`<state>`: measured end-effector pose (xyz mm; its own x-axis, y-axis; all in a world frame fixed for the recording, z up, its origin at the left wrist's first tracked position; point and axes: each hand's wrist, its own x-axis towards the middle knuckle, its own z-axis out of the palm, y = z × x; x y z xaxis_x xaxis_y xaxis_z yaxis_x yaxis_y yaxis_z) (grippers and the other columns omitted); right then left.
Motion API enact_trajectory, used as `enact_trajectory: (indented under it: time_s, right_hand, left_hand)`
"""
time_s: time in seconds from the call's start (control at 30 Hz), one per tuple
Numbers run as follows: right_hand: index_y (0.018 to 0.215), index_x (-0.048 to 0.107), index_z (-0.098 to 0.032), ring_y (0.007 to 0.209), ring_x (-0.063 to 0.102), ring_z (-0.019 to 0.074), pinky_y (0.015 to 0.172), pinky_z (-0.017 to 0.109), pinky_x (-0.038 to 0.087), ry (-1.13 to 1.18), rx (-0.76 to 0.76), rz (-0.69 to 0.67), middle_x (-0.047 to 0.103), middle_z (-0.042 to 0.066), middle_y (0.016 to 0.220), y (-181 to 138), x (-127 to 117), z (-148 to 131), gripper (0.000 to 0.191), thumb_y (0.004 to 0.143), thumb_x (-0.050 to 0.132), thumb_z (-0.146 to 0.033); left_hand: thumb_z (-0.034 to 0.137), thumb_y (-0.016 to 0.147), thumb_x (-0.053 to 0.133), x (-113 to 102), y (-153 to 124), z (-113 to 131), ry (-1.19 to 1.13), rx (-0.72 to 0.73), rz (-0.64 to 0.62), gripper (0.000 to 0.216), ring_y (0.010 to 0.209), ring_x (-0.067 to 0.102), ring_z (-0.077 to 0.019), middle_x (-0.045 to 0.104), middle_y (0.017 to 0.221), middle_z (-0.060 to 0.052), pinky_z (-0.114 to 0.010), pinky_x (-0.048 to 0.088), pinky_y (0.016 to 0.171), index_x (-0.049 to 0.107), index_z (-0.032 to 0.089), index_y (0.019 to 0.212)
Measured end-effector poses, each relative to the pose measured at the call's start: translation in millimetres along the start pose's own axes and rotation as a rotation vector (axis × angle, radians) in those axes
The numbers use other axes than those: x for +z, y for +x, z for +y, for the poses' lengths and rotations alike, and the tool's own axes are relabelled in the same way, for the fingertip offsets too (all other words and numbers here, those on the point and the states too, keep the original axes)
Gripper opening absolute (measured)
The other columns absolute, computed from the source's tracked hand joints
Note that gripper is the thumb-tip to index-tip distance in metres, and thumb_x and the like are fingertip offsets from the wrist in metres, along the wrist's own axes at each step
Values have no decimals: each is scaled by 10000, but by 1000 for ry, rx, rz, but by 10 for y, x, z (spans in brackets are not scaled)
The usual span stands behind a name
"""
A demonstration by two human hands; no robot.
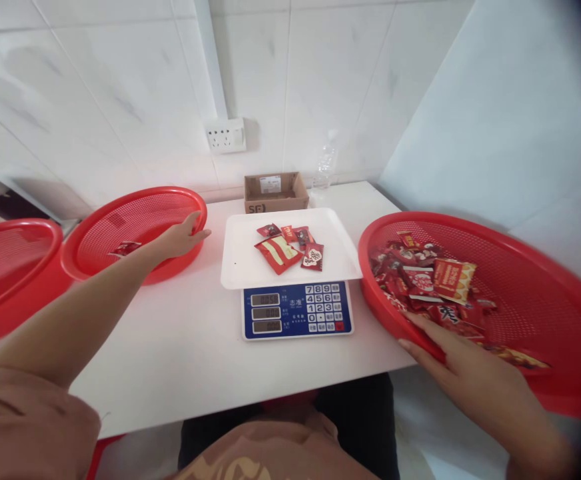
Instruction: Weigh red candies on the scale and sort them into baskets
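Note:
My left hand point(181, 239) reaches over a red plastic basket point(135, 201) on the left, its thumb and fingers closed around the near right rim. A small red packet point(125, 249) lies inside that basket. On the right, my right hand point(463, 353) grips the near rim of a larger red basket point(520, 257), thumb outside and fingers over the edge. Many red snack packets point(420, 280) are heaped in it. Between my hands stands a digital scale point(298, 312) with a white tray point(240, 260). Several red packets point(278, 253) rest on the tray, apart from both hands.
Another red basket point(15, 230) sits at the far left. Behind the scale are a cardboard box point(275, 193) and a clear plastic bottle point(325, 163). The white table point(170, 360) meets a tiled wall with a socket point(225, 137). The right basket overhangs the table's edge.

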<state>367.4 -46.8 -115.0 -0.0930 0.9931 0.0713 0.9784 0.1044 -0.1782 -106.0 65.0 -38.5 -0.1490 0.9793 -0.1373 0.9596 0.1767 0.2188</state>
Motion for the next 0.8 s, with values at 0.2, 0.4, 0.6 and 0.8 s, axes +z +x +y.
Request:
enact_trajectory:
  time_s: [0.2, 0.4, 0.6, 0.8]
  right_hand:
    - [1251, 562, -245, 1015, 626, 329, 679, 427, 552, -12, -39, -14, 641, 76, 1177, 1, 7, -5, 537, 848, 360, -536]
    - [1256, 555, -233, 1044, 612, 332, 675, 423, 555, -27, -41, -19, 631, 81, 1194, -3, 17, 3, 546, 853, 345, -536]
    - [1237, 575, -240, 1028, 620, 332, 679, 416, 557, -35, -28, -2, 643, 76, 1174, -2, 11, -11, 542, 847, 361, -549]
    - [1239, 573, -233, 1005, 630, 337, 650, 426, 560, -33, -48, -4, 642, 82, 1176, -10, -22, -36, 539, 855, 343, -532]
  left_hand:
    - [655, 830, 273, 53, -16, -90, 30, -21, 22, 784, 1074, 558, -352, 559, 1228, -176, -443, 443, 846, 119, 209, 1457]
    - [631, 834, 282, 72, -77, -122, 17, -17, 31, 738, 992, 594, -330, 602, 1146, -159, -426, 463, 799, 175, 223, 1440]
    - [589, 834, 319, 63, -191, -134, 5, 17, 23, 716, 1003, 594, -329, 630, 1092, -137, -429, 463, 816, 205, 218, 1435]
    - [613, 796, 380, 76, -414, -251, -49, 9, -26, 741, 1200, 498, -299, 525, 1326, -100, -389, 411, 959, 223, 292, 1445]
